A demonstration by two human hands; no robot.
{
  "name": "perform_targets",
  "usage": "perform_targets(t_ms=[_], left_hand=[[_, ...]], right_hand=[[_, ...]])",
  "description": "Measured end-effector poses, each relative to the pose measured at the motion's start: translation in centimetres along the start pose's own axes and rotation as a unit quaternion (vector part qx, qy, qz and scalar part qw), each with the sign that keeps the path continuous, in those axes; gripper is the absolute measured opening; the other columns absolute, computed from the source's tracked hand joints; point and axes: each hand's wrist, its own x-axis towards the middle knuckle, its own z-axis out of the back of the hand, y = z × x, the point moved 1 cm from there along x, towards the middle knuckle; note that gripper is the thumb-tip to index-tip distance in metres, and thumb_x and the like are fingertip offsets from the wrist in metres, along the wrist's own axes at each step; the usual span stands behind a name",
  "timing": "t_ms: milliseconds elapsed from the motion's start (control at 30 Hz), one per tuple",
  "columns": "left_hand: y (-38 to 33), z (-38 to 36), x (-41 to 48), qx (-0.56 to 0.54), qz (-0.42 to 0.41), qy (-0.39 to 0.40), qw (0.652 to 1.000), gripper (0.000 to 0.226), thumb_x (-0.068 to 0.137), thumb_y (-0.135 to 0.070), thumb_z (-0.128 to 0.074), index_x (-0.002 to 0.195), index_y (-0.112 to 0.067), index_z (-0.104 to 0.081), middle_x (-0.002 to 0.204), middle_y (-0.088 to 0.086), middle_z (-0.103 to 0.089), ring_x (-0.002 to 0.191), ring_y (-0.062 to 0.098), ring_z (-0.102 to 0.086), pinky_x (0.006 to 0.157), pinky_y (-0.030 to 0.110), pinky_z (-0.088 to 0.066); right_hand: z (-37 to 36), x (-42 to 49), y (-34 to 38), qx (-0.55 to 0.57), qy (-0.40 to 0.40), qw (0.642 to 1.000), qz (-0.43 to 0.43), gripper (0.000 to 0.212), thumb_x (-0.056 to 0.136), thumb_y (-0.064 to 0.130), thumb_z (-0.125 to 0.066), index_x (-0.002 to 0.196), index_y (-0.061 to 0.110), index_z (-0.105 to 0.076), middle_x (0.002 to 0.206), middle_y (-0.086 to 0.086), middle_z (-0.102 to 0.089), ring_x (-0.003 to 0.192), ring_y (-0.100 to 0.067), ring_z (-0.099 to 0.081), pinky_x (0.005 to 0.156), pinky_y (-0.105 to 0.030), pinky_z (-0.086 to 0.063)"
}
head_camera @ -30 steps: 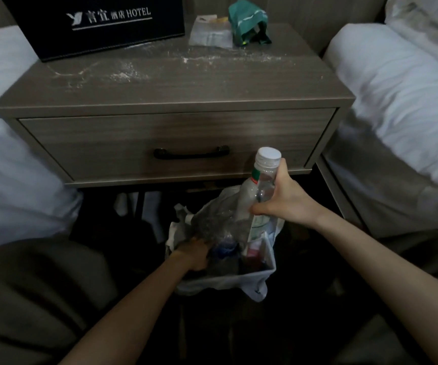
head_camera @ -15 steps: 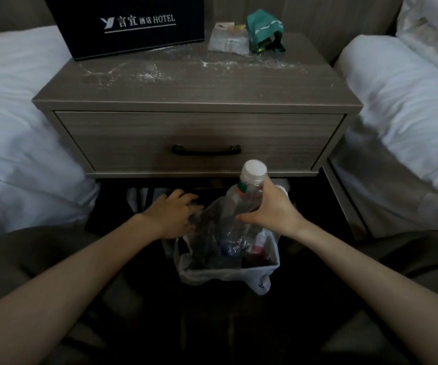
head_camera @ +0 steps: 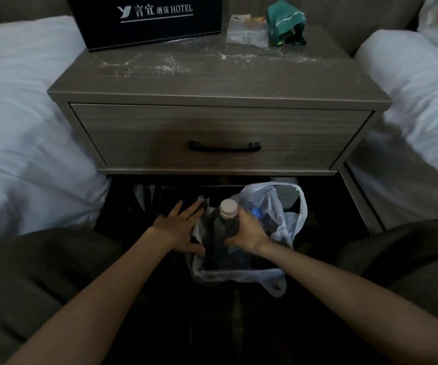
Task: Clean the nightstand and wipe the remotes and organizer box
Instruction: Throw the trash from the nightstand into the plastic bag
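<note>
Standing upright in a white plastic bag [head_camera: 289, 206] on the dark floor, a clear bottle [head_camera: 229, 223] with a white cap is gripped by the right hand [head_camera: 249, 233], whose fingers and thumb are curled round its body just below the cap. The left hand [head_camera: 178, 227] is laid flat against the bag's left rim, fingers straight and slightly spread, with nothing held. A second bottle with a blue cap can be made out deeper in the bag. Just behind the bag the table [head_camera: 212, 80] is seen, its drawer [head_camera: 159, 135] closed and fitted with a black handle [head_camera: 224, 146]. White powder [head_camera: 170, 65] is scattered across the top. The black organizer box [head_camera: 146, 27], printed with a hotel logo, is set at the back left corner. A clear wrapper [head_camera: 245, 35] and a crumpled green packet [head_camera: 286, 23] are placed touching each other at the back right. White bedding [head_camera: 22, 114] is seen on both sides.
</note>
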Motion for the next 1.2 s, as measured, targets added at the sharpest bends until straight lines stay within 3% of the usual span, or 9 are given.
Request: perform_targets(t_ms=[100,267,400,533,633,767,900,1100,1200], left_hand=[[0.2,-0.1,0.1,-0.020,-0.002,0.011,1.000,0.107,0.082,-0.065,-0.058,0.153,-0.028,0.012,0.156,-0.014,0.029,0.147,0.024,0.022,0.115,0.058,-0.019],[0.4,0.0,0.2,-0.030,-0.007,0.018,0.999,0.107,0.083,-0.064,-0.059,0.153,-0.028,0.014,0.155,-0.015,0.031,0.146,0.022,0.024,0.117,0.055,-0.019],[0.4,0.5,0.2,-0.020,-0.002,0.023,1.000,0.111,0.081,-0.065,-0.060,0.152,-0.025,0.016,0.156,-0.014,0.029,0.147,0.021,0.022,0.116,0.054,-0.020],[0.6,1.1,0.0,-0.013,0.004,0.032,0.999,0.116,0.078,-0.064,-0.064,0.152,-0.026,0.018,0.157,-0.011,0.028,0.147,0.022,0.022,0.116,0.056,-0.018],[0.7,1.0,-0.2,-0.023,-0.002,0.038,0.999,0.119,0.077,-0.062,-0.067,0.151,-0.026,0.019,0.157,-0.011,0.028,0.147,0.021,0.022,0.117,0.055,-0.019],[0.6,0.8,-0.4,-0.023,-0.003,0.027,0.999,0.120,0.076,-0.060,-0.069,0.151,-0.025,0.018,0.158,-0.011,0.026,0.147,0.019,0.020,0.117,0.052,-0.020],[0.8,0.6,-0.3,-0.022,-0.007,0.019,1.000,0.120,0.076,-0.060,-0.069,0.151,-0.024,0.018,0.158,-0.011,0.025,0.148,0.019,0.018,0.118,0.049,-0.021],[0.6,1.0,-0.7,-0.016,-0.007,0.017,1.000,0.117,0.078,-0.060,-0.067,0.152,-0.025,0.017,0.159,-0.011,0.023,0.148,0.019,0.015,0.118,0.047,-0.022],[0.3,1.6,-1.2,0.007,-0.004,-0.018,1.000,0.108,0.081,-0.060,-0.064,0.153,-0.027,0.010,0.161,-0.009,0.014,0.150,0.021,0.006,0.116,0.048,-0.025]], right_hand=[[-2.0,1.1,-0.9,-0.018,-0.001,1.000,-0.015,0.074,0.069,0.021,-0.081,0.134,0.016,-0.045,0.134,-0.007,-0.053,0.131,-0.025,-0.044,0.111,-0.037,-0.036],[-3.4,1.6,-1.3,0.006,0.025,0.998,-0.049,0.075,0.079,0.012,-0.076,0.141,0.010,-0.034,0.140,-0.012,-0.047,0.131,-0.027,-0.042,0.110,-0.030,-0.031],[-2.7,1.8,-1.7,0.022,0.050,0.997,-0.059,0.074,0.075,0.022,-0.079,0.138,0.015,-0.042,0.138,-0.009,-0.052,0.129,-0.027,-0.048,0.109,-0.039,-0.039],[-1.2,1.3,-1.0,0.020,-0.036,0.999,-0.021,0.058,0.074,0.042,-0.074,0.124,0.027,-0.050,0.124,0.002,-0.060,0.112,-0.017,-0.058,0.090,-0.041,-0.053],[-0.7,0.7,0.0,-0.026,-0.097,0.994,0.046,0.047,0.082,0.039,-0.070,0.125,0.034,-0.052,0.129,0.005,-0.055,0.111,-0.015,-0.058,0.085,-0.039,-0.054],[-1.1,0.4,-0.2,-0.148,-0.028,0.982,0.117,0.042,0.093,0.027,-0.059,0.135,0.031,-0.053,0.144,0.005,-0.044,0.126,-0.019,-0.050,0.093,-0.038,-0.051],[-2.1,0.5,-1.4,-0.234,0.081,0.965,0.086,0.049,0.096,0.020,-0.049,0.144,0.030,-0.043,0.155,0.005,-0.031,0.138,-0.025,-0.035,0.101,-0.042,-0.045],[-0.8,1.3,-1.0,-0.223,0.184,0.955,0.060,0.061,0.097,0.025,-0.052,0.151,0.029,-0.026,0.162,0.004,-0.014,0.148,-0.025,-0.016,0.119,-0.041,-0.022],[1.9,0.2,0.9,-0.241,0.170,0.952,0.084,0.055,0.098,0.023,-0.049,0.149,0.032,-0.033,0.160,0.006,-0.024,0.146,-0.021,-0.025,0.115,-0.035,-0.028]])
